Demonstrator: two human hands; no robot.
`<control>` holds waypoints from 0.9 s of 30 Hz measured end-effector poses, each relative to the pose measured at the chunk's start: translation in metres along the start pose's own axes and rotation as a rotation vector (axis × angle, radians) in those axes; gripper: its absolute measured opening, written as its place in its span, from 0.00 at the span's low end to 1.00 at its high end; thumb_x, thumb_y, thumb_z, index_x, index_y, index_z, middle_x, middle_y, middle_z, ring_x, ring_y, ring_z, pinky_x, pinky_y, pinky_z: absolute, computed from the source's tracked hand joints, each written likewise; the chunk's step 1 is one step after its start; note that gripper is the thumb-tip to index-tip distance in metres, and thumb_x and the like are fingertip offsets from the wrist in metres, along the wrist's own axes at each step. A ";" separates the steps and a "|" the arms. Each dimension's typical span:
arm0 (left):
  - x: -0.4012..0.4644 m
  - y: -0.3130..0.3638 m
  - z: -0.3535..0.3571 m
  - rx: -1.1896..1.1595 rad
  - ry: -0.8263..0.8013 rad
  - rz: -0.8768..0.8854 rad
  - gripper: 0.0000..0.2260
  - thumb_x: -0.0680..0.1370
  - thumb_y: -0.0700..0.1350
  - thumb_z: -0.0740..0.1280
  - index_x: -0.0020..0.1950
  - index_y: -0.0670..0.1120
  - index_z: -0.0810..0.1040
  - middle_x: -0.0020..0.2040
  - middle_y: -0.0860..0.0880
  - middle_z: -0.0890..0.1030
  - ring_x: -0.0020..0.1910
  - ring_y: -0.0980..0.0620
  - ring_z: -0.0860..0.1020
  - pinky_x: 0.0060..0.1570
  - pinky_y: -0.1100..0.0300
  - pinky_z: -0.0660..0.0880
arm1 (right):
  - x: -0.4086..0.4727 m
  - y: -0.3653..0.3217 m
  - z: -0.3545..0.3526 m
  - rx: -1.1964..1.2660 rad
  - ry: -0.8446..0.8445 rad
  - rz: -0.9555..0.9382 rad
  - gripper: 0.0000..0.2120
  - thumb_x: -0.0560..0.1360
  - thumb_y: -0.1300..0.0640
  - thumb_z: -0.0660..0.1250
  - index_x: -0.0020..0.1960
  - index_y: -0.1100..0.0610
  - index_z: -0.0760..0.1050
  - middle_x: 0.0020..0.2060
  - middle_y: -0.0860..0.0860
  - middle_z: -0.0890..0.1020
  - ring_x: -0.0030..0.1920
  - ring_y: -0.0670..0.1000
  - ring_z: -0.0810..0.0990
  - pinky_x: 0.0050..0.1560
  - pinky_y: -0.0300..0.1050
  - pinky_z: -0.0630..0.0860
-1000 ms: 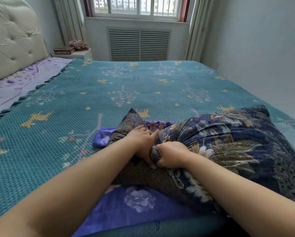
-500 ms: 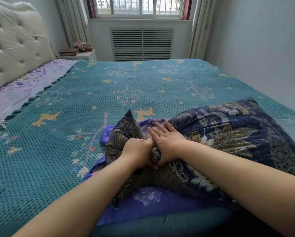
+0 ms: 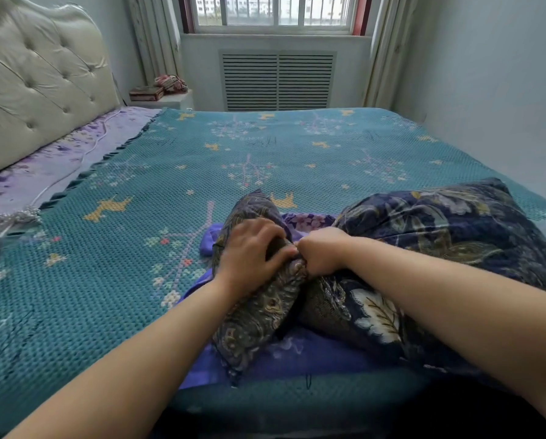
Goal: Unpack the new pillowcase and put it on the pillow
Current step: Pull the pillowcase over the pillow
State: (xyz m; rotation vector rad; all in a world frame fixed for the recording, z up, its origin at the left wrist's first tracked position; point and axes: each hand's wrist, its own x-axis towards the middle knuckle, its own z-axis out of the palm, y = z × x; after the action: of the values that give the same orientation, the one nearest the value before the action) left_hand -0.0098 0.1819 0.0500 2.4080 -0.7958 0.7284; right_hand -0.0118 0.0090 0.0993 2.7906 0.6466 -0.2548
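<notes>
A dark navy floral pillowcase [image 3: 449, 229] covers the pillow lying at the bed's near right. Its loose open end [image 3: 256, 312] is bunched toward the left. My left hand [image 3: 252, 251] lies on that bunched end with its fingers curled around a fold. Right beside it, my right hand [image 3: 322, 251] is fisted on the gathered fabric. A purple floral cloth [image 3: 309, 353] lies under the pillow, showing in front of it and behind my hands.
A teal knitted bedspread [image 3: 202, 160] covers the bed. A tufted cream headboard [image 3: 34, 87] and a lilac sheet [image 3: 43, 163] are on the left. A nightstand [image 3: 167, 99] with a box stands at the far corner. The wall runs close along the right.
My right hand went from a fist to flat on the fabric and back to a fist. My left hand has shifted up on the bunched end. The view has tilted up slightly.
</notes>
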 end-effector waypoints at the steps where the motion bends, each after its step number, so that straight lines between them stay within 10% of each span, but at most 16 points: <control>1: -0.003 -0.010 -0.003 -0.004 0.174 -0.082 0.13 0.76 0.55 0.64 0.51 0.46 0.77 0.50 0.48 0.79 0.52 0.47 0.75 0.55 0.53 0.68 | -0.003 0.002 -0.006 -0.027 -0.026 0.001 0.10 0.71 0.51 0.63 0.40 0.59 0.73 0.33 0.50 0.73 0.37 0.56 0.74 0.33 0.41 0.67; 3: -0.012 -0.037 -0.009 0.061 0.279 -0.412 0.11 0.78 0.47 0.61 0.55 0.42 0.76 0.52 0.41 0.78 0.53 0.41 0.75 0.55 0.51 0.68 | -0.008 0.005 -0.017 -0.056 -0.067 0.006 0.10 0.71 0.55 0.63 0.34 0.57 0.66 0.30 0.49 0.69 0.36 0.55 0.72 0.30 0.40 0.65; 7: -0.049 -0.102 0.004 0.161 -0.335 -1.000 0.34 0.75 0.60 0.62 0.74 0.42 0.57 0.69 0.36 0.69 0.67 0.38 0.69 0.65 0.48 0.64 | -0.011 0.008 -0.029 -0.123 -0.095 0.035 0.08 0.71 0.57 0.63 0.37 0.56 0.65 0.31 0.47 0.68 0.35 0.53 0.71 0.29 0.39 0.63; 10: -0.067 -0.113 0.014 0.034 -0.573 -0.924 0.41 0.74 0.51 0.67 0.77 0.48 0.44 0.67 0.35 0.72 0.62 0.38 0.74 0.60 0.52 0.71 | -0.012 0.013 -0.037 -0.155 -0.127 0.087 0.06 0.71 0.56 0.64 0.39 0.56 0.68 0.33 0.49 0.72 0.35 0.53 0.72 0.29 0.40 0.64; 13: -0.065 -0.113 0.009 0.016 -0.599 -0.760 0.36 0.72 0.37 0.64 0.76 0.56 0.55 0.66 0.40 0.75 0.61 0.41 0.76 0.57 0.55 0.71 | -0.012 0.023 -0.044 -0.159 -0.177 0.162 0.09 0.70 0.52 0.66 0.47 0.56 0.74 0.40 0.51 0.78 0.39 0.55 0.76 0.31 0.41 0.67; 16: -0.055 -0.121 -0.011 0.138 -0.584 -0.614 0.29 0.71 0.45 0.67 0.70 0.60 0.67 0.65 0.44 0.75 0.62 0.43 0.75 0.58 0.55 0.71 | -0.010 0.034 -0.049 -0.120 -0.199 0.233 0.14 0.69 0.49 0.67 0.52 0.55 0.76 0.46 0.52 0.81 0.41 0.55 0.77 0.38 0.42 0.70; 20: -0.044 -0.179 -0.059 0.390 -0.424 -0.765 0.20 0.75 0.58 0.54 0.62 0.54 0.75 0.58 0.42 0.76 0.55 0.40 0.77 0.49 0.54 0.71 | -0.010 0.041 -0.059 -0.046 -0.179 0.311 0.17 0.69 0.49 0.68 0.53 0.57 0.77 0.51 0.55 0.82 0.44 0.55 0.78 0.41 0.42 0.72; 27: -0.057 -0.198 -0.128 0.932 -0.415 -0.842 0.17 0.79 0.42 0.54 0.68 0.46 0.68 0.67 0.42 0.65 0.65 0.41 0.67 0.61 0.49 0.68 | -0.005 0.035 -0.077 -0.071 -0.142 0.366 0.16 0.69 0.48 0.69 0.51 0.56 0.76 0.45 0.53 0.79 0.42 0.55 0.75 0.43 0.45 0.73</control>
State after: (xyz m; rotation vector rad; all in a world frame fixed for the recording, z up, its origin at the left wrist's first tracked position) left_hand 0.0381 0.4199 0.0526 3.3508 0.6316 0.2408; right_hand 0.0078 -0.0003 0.1806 2.7244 0.1043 -0.3418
